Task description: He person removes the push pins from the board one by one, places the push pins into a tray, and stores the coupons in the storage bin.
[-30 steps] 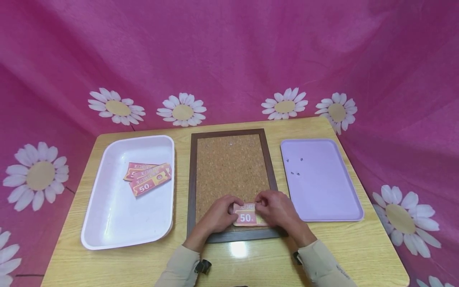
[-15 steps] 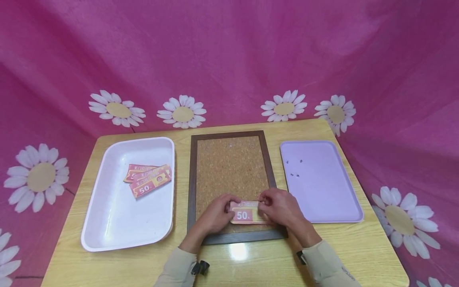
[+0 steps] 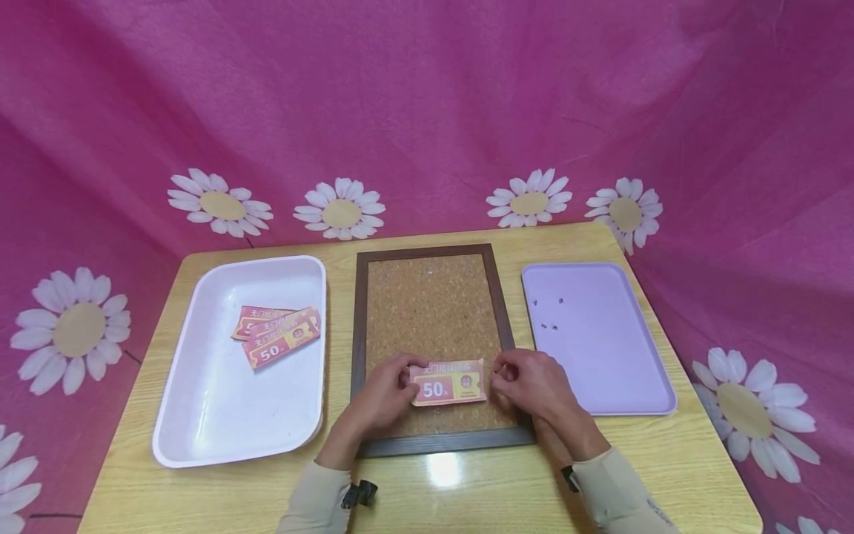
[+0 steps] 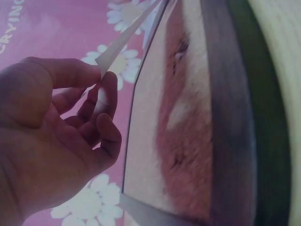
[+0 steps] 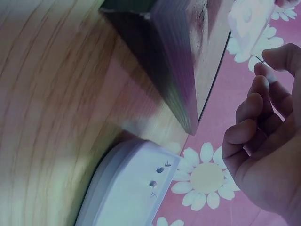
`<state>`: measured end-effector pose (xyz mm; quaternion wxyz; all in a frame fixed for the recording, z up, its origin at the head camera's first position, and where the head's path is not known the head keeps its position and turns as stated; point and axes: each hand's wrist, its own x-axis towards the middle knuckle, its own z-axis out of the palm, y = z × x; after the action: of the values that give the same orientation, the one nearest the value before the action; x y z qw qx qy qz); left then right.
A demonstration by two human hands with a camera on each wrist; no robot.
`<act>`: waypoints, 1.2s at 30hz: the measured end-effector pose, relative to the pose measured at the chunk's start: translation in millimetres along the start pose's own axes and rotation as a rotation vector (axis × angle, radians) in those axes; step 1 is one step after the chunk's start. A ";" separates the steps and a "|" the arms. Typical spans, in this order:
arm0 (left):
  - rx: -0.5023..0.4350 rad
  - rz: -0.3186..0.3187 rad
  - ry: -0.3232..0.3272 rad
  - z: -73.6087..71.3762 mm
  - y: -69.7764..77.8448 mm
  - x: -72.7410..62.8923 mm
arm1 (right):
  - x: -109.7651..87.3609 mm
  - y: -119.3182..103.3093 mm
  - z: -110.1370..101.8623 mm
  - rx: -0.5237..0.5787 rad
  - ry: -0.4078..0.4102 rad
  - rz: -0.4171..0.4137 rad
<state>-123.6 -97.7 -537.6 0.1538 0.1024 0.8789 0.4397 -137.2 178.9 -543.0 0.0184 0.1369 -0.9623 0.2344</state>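
Observation:
In the head view my left hand (image 3: 383, 393) pinches the left end of a pink and yellow coupon (image 3: 445, 386) marked 50. The coupon is held above the lower part of a brown-framed cork board (image 3: 434, 311). From the left wrist, its edge shows raised off the board, between thumb and index finger. My right hand (image 3: 537, 382) is just off the coupon's right end. Its thumb and index finger pinch a pin, and the thin point (image 5: 258, 59) sticks out toward the coupon in the right wrist view.
Left of the board stands a white tub (image 3: 220, 408) with several overlapping coupons (image 3: 280, 337) inside. On the right lies a shallow purple tray (image 3: 607, 363) bearing several small pins (image 3: 554, 327). More clear pins (image 3: 429, 271) sit near the board's top edge.
The left hand has shifted left and slightly up with the coupon. The right hand's fingers have come away from the coupon's right part, which now shows fully.

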 end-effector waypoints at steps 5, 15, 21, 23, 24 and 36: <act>-0.018 -0.034 0.036 -10.9 -1.5 0.8 | 0.7 5.5 -3.4 -0.011 -0.013 0.010; -0.032 -0.059 0.067 -22.2 -0.7 1.1 | 0.1 17.3 -7.2 -0.017 -0.003 0.052; -0.018 -0.002 0.122 -29.5 -4.9 0.0 | 0.2 26.7 -11.1 -0.016 0.017 0.105; -0.026 -0.017 0.132 -32.7 -5.2 -0.9 | 0.5 29.6 -13.2 -0.018 0.013 0.122; -0.032 -0.027 0.137 -34.2 -5.4 -1.4 | 0.7 30.7 -14.2 -0.019 0.010 0.127; -0.099 -0.117 0.218 -57.4 -17.3 -16.0 | -2.9 41.5 -14.9 -0.017 0.024 0.147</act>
<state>-130.1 -155.6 -516.2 0.0878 -0.0053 0.8722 0.4812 -146.2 221.8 -548.6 0.0137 0.0629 -0.9714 0.2287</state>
